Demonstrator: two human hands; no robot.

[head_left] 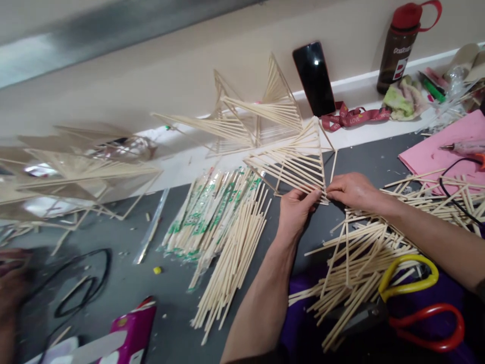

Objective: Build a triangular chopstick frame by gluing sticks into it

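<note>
My left hand [297,212] pinches the lower corner of a fan-shaped chopstick frame [290,164], its thumb lying along the sticks. Close beside it, the fingertips of my right hand [352,189] are pressed together at the same corner. The frame is made of thin wooden chopsticks set in slanting rows, and it stands tilted on the grey table [170,323]. My fingers hide the joint itself. Under my right forearm lies a loose heap of chopsticks [364,247]. Left of my left wrist are a bundle of bare chopsticks [235,268] and several wrapped chopsticks [206,212].
Scissors [409,278] with yellow and red handles lie front right. A phone [313,78] and bottle [396,50] stand by the wall. What looks like a glue gun [464,147] rests on pink paper [420,151]. More stick frames [231,126] stand behind. Another person's hand [13,268] is far left.
</note>
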